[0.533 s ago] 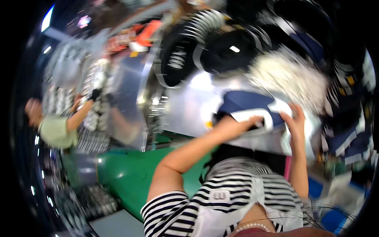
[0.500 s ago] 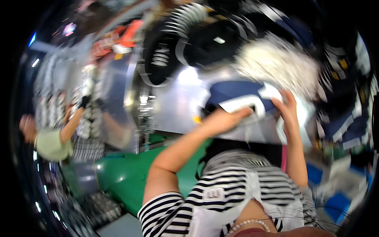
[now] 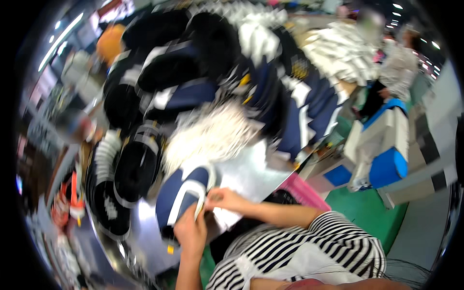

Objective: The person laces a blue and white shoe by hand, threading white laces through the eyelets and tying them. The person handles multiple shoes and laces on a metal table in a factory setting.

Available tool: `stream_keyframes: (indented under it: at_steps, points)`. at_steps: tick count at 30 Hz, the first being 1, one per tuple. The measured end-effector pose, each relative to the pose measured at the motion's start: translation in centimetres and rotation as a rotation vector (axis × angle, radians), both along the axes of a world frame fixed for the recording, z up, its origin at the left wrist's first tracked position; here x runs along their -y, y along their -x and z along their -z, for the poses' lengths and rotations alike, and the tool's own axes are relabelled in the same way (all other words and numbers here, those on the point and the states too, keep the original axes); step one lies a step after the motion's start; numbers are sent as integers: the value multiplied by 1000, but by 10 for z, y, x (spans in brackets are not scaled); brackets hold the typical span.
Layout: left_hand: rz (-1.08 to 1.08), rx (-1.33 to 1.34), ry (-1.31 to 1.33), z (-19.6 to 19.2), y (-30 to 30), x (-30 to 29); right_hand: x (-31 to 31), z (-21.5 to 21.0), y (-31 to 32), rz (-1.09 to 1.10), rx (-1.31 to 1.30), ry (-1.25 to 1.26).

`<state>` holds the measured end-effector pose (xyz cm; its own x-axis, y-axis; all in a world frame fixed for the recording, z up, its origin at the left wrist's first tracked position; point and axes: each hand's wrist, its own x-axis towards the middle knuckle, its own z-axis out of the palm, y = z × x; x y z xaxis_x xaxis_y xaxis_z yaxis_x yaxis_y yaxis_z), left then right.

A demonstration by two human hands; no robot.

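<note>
A navy and white shoe upper lies tilted over the metal tabletop, its near edge toward me. My left hand is closed on that near edge, thumb and fingers gripping it. Close beside it, my right hand is closed in a pinch at the upper's white edge. What lies between its fingertips is too small and blurred to make out. A heap of cream-white laces rests just beyond the upper.
Black shoe uppers are stacked left of the laces. Navy and white uppers stand in rows at the right. Bare metal tabletop shows near my right hand, with a pink basket below its edge. Another person is at far right.
My view has swung to the right, bringing the stacked uppers and blue-white equipment into sight. The upper has turned more upright, and both hands have come close together at its near edge.
</note>
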<state>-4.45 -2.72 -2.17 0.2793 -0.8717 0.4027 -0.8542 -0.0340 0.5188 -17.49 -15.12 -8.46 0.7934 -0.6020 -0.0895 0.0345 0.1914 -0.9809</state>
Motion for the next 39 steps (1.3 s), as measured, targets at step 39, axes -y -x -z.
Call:
stream_keyframes:
  at_steps: [39]
  points:
    - [-6,45,-602,-12,4,43,50,-31,-15,118,-2,499]
